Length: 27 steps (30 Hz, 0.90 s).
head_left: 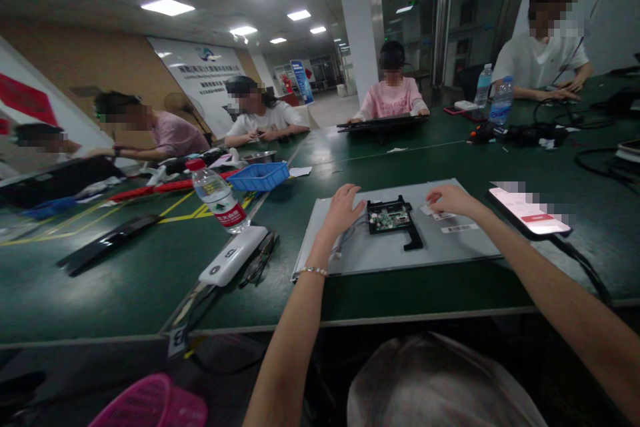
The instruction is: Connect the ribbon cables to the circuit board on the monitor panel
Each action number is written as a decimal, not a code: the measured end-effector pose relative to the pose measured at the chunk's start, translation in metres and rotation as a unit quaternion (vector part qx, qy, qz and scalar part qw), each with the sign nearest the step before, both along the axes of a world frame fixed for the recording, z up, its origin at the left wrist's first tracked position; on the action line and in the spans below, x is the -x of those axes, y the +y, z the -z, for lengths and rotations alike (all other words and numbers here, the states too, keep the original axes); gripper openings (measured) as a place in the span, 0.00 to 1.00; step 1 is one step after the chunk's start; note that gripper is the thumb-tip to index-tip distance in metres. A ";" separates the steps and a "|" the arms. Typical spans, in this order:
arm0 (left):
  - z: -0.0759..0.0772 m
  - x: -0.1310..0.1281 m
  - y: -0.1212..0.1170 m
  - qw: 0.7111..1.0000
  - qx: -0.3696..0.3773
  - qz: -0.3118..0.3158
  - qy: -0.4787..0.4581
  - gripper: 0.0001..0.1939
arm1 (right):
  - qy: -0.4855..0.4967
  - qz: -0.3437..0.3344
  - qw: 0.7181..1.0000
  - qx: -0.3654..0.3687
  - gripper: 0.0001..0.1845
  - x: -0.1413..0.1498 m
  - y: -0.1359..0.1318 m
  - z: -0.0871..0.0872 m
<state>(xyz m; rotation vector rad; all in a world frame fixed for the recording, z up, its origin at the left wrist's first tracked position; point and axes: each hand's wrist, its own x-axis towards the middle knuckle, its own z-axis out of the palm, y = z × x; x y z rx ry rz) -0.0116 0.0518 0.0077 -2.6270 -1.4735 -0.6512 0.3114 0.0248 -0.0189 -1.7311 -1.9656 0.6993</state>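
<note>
Black plastic bracket (412, 230) with green circuit board (390, 219) sits on a flat grey panel (450, 251) between the loosely spread left hand (343, 211), which is nearer, and right hand (451, 199), grip kinda impossible to tell.

Left hand (341, 210): fingers extended over a grey panel (445, 253), just beside a black bracket (413, 238).
Right hand (450, 200): fingers bent near the panel's white labels (459, 229), any grip unclear.
Bracket: frames a green circuit board (389, 219).
Desk (150, 300): lit phone (533, 213) right of the panel; white power bank (235, 257) and red-capped bottle (220, 197) left.
Background: five people (393, 97) around the desk.
</note>
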 end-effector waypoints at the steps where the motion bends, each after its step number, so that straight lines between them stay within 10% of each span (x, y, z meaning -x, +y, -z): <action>1: 0.001 -0.002 -0.001 0.999 0.021 0.037 -0.001 0.26 | -0.017 0.004 1.000 -0.023 0.16 0.001 -0.001 -0.001; 9: 0.011 -0.005 -0.007 0.979 0.187 0.086 -0.007 0.43 | -0.058 -0.065 0.985 -0.151 0.18 0.033 0.008 -0.013; 16: 0.013 -0.005 -0.005 0.980 0.179 0.083 0.005 0.41 | -0.107 -0.187 0.960 -0.182 0.18 0.090 0.042 -0.017; 27: 0.016 -0.005 -0.002 0.981 0.157 0.114 0.001 0.37 | -0.155 -0.138 0.963 -0.175 0.13 0.114 0.049 -0.014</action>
